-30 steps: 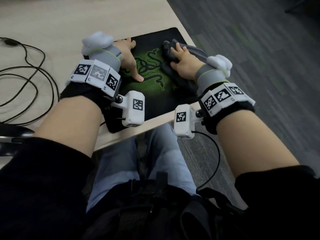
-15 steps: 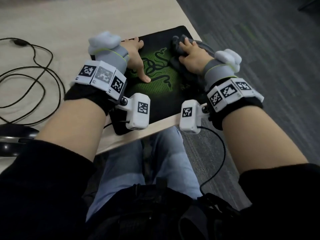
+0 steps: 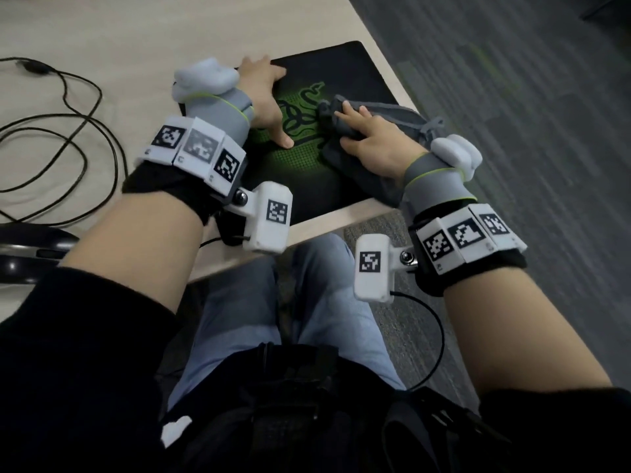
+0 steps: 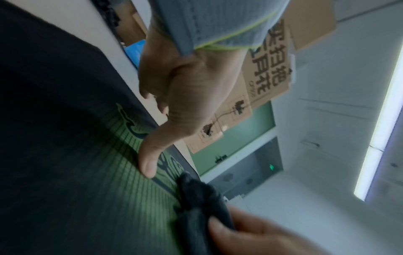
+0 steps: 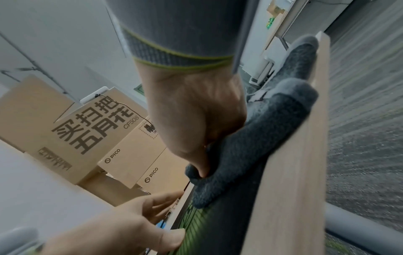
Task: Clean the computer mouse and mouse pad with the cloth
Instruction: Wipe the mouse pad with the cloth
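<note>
Looking down from the head view, I see the mouse pad (image 3: 345, 73) lying flat at the right corner of the pale wooden worktop (image 3: 112, 32), its long axis running from the near left toward the far right, roughly along the worktop's front edge. My left hand (image 3: 264, 97) rests on the pad's left part with fingers spread and straight, the thumb (image 4: 148, 160) pressed flat on the green printed pattern; it holds nothing. My right hand (image 3: 372, 138) sits on the pad's right part, on top of the grey cloth (image 3: 392, 112), with its fingers curled into the bunched fabric and pressing it onto the pad. The cloth stretches out from under that hand toward the right, and its far end hangs over the worktop's right edge. The two hands lie near one another but apart, with the green logo between them. A black cable (image 3: 68, 107) lies looped on the worktop well to the left. I cannot make out the computer mouse with certainty in any view.
</note>
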Available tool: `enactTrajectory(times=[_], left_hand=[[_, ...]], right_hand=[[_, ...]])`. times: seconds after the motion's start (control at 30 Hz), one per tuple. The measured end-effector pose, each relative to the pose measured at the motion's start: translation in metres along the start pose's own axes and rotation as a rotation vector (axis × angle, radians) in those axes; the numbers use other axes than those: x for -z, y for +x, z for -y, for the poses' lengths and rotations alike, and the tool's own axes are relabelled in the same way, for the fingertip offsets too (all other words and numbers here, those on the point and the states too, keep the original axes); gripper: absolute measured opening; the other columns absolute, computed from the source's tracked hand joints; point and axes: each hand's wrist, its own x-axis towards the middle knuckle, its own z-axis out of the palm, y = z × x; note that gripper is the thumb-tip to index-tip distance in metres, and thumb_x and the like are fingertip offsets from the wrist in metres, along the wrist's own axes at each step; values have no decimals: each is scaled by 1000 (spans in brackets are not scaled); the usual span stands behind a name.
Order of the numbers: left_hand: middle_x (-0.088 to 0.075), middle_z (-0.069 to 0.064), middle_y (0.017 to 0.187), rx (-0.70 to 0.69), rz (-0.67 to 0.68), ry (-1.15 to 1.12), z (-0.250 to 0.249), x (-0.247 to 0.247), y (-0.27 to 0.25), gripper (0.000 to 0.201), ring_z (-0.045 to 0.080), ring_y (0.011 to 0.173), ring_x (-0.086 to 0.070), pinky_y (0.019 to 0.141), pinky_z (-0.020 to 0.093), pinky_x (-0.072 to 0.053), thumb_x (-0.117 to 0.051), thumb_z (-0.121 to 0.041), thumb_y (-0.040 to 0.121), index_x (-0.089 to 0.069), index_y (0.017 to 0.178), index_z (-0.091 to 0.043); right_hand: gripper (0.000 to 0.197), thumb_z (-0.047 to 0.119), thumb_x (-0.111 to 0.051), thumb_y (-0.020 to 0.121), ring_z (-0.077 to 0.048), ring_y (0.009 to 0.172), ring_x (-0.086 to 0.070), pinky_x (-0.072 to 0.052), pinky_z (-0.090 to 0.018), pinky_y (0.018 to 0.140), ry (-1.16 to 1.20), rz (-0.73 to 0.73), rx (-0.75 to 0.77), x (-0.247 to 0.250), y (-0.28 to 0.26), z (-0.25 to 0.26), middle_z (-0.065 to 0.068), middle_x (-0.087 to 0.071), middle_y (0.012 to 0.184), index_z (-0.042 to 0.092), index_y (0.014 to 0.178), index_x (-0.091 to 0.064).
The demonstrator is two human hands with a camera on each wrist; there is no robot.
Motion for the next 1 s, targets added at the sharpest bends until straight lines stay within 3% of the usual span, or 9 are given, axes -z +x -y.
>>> enactTrajectory(times=[0.07, 0.17, 0.23, 0.37, 0.47, 0.63, 0.87, 1.0], left_hand=[[-15, 6, 159, -62, -51, -17, -3, -9, -11, 91, 26, 147, -14, 119, 42, -18, -81, -25, 71, -31, 147, -15], [-29, 4, 154, -97, -100, -141, -2, -22, -28, 63, 24, 141, -30, 114, 31, -24, -72, -23, 79, -48, 137, -15], [-33, 4, 152, -102, -95, -175, 2, -29, -38, 57, 24, 139, -34, 111, 30, -27, -66, -26, 85, -48, 138, -15], [-10, -3, 160, -138, 58, -121, 13, -37, -52, 96, 20, 148, -7, 121, 39, -10, -74, -46, 73, -24, 150, -20], [0, -4, 161, -172, 111, -83, 19, -40, -55, 115, 20, 149, 7, 121, 47, -3, -81, -48, 62, -14, 152, -22], [2, -4, 161, -182, 89, -65, 22, -45, -56, 120, 20, 148, 9, 121, 46, 1, -82, -48, 59, -11, 152, -24], [1, -3, 161, -188, 78, -56, 23, -46, -54, 118, 20, 148, 9, 121, 47, -2, -81, -48, 59, -12, 151, -25], [4, -6, 161, -180, 97, -52, 26, -45, -53, 118, 19, 148, 10, 121, 46, -1, -80, -51, 59, -10, 151, -28]], right_hand=[[52, 19, -41, 100, -17, 150, -3, -6, -34, 122, 4, 1, 31, -3, -2, -2, 4, -9, 161, 21, 150, -25], [54, 18, -43, 99, -19, 150, -3, -5, -37, 122, -20, -68, 65, -14, -6, -4, 0, -9, 161, 16, 150, -25], [54, 20, -42, 99, -20, 150, -4, -5, -36, 121, -88, -141, 80, -23, -8, -5, -1, -9, 161, 16, 150, -24], [53, 24, -38, 100, -20, 150, -6, -6, -34, 120, -185, -192, 89, -29, -7, -10, 0, -9, 161, 17, 150, -22], [53, 29, -34, 101, -21, 150, -7, -8, -35, 120, -241, -270, 17, -24, -5, -22, -2, -8, 161, 16, 151, -21], [55, 37, -25, 101, -24, 150, -2, -5, -40, 121, -330, -342, -110, -36, -8, -19, -4, -4, 162, 20, 152, -12], [56, 41, -22, 101, -22, 150, 0, -4, -40, 121, -412, -256, 68, -58, -19, 1, 0, -1, 162, 22, 152, -9], [55, 39, -22, 102, -24, 150, 4, -1, -43, 121, -359, -285, -133, -31, -16, -26, -1, 1, 162, 22, 152, -8]])
